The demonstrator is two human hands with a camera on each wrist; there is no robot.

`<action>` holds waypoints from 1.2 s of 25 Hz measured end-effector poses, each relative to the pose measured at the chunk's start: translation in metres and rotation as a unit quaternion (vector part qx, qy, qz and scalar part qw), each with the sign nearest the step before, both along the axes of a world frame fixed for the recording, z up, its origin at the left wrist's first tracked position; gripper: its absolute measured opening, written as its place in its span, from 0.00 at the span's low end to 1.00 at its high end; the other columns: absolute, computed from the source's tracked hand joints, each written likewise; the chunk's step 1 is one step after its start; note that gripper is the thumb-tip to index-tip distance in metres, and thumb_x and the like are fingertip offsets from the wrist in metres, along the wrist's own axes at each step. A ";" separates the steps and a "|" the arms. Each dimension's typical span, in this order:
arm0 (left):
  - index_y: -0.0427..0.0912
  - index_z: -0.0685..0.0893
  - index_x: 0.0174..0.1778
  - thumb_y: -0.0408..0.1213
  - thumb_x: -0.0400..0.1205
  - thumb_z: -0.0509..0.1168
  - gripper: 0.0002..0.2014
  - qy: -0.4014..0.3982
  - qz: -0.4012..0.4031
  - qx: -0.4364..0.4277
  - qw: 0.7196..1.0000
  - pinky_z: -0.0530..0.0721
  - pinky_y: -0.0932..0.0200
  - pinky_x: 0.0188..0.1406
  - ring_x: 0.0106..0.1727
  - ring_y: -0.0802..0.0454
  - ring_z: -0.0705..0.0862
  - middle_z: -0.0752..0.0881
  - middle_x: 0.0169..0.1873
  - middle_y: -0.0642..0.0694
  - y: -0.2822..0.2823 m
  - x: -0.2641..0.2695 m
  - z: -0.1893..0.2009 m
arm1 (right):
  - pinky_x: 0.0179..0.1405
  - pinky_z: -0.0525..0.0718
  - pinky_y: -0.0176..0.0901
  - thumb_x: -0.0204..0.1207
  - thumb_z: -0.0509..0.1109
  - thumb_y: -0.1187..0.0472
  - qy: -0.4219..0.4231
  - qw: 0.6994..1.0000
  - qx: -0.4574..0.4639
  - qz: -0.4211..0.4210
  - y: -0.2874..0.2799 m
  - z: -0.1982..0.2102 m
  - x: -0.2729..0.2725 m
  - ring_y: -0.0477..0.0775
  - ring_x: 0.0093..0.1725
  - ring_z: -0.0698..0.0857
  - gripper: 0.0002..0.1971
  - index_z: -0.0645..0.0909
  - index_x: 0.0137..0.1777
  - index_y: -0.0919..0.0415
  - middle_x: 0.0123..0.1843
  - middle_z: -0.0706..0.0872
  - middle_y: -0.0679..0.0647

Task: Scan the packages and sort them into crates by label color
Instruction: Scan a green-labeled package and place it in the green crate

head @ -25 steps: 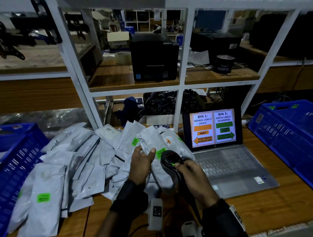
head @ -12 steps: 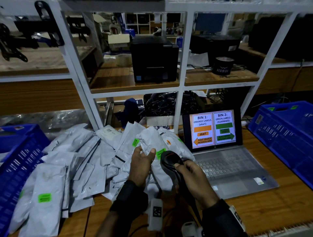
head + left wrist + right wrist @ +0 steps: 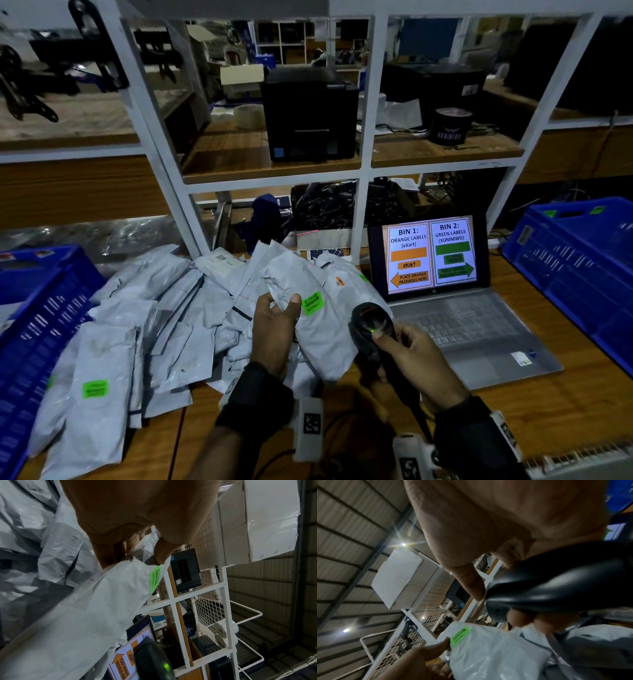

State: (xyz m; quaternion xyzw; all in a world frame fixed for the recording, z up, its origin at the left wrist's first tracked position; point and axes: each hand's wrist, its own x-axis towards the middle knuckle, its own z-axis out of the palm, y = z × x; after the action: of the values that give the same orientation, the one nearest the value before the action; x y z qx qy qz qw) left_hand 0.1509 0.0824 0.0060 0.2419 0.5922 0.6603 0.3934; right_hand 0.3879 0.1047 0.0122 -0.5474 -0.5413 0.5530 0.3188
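My left hand [image 3: 274,325] grips a grey plastic package [image 3: 318,329] with a green label [image 3: 313,303], held above the pile, thumb beside the label. In the left wrist view the thumb pinches the package [image 3: 96,601] just above its green label [image 3: 155,578]. My right hand [image 3: 407,356] holds a black barcode scanner [image 3: 371,325] to the right of the package; a green light glows on its top. The right wrist view shows the scanner [image 3: 556,582] in my fingers above the package [image 3: 496,649] and label [image 3: 460,635]. A pile of grey packages [image 3: 137,325] covers the table's left half.
A blue crate [image 3: 34,329] stands at the left edge and another blue crate [image 3: 575,274] at the right. An open laptop [image 3: 445,308] behind the scanner shows bin 1 orange, bin 2 green. White shelving [image 3: 363,164] with a black printer [image 3: 308,113] rises behind.
The package has been lifted and turned slightly so its green label faces up more; the scanner has shifted a little to the right and now shows a green light.
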 end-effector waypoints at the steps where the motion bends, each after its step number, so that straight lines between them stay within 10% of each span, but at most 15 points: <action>1: 0.39 0.83 0.62 0.38 0.87 0.74 0.12 -0.003 0.011 0.002 1.000 0.87 0.26 0.65 0.61 0.32 0.91 0.93 0.55 0.36 -0.002 0.001 0.000 | 0.45 0.90 0.61 0.78 0.80 0.54 -0.021 1.000 -0.006 0.011 0.001 -0.010 0.007 0.64 0.35 0.91 0.13 0.83 0.52 0.62 0.40 0.92 0.66; 9: 0.38 0.83 0.68 0.36 0.88 0.72 0.14 0.025 0.049 -0.002 0.998 0.90 0.32 0.63 0.60 0.35 0.92 0.93 0.57 0.38 -0.035 0.012 -0.004 | 0.56 0.85 0.49 0.77 0.80 0.58 -0.147 0.981 -0.032 0.122 -0.007 -0.090 0.041 0.51 0.57 0.88 0.12 0.84 0.57 0.54 0.54 0.91 0.48; 19: 0.35 0.84 0.67 0.36 0.88 0.71 0.13 0.026 0.028 -0.036 0.999 0.91 0.44 0.51 0.58 0.35 0.92 0.94 0.56 0.37 -0.052 0.057 -0.006 | 0.49 0.78 0.44 0.78 0.77 0.64 -0.164 0.982 0.078 0.042 -0.014 -0.117 0.053 0.58 0.52 0.85 0.11 0.87 0.59 0.61 0.52 0.90 0.57; 30: 0.42 0.84 0.65 0.37 0.87 0.72 0.12 0.022 -0.007 -0.001 1.000 0.88 0.27 0.64 0.60 0.36 0.92 0.94 0.54 0.41 -0.071 0.048 -0.011 | 0.64 0.85 0.53 0.81 0.74 0.58 -0.245 0.966 0.068 0.043 -0.028 -0.118 0.041 0.57 0.63 0.87 0.17 0.84 0.70 0.54 0.62 0.90 0.53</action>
State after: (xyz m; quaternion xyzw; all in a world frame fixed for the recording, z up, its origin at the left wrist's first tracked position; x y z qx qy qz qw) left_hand 0.1989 0.0116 -0.0054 0.2604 0.5995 0.6514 0.3853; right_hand 0.4285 0.0764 -0.1061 -0.6196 -0.6622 0.3770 0.1884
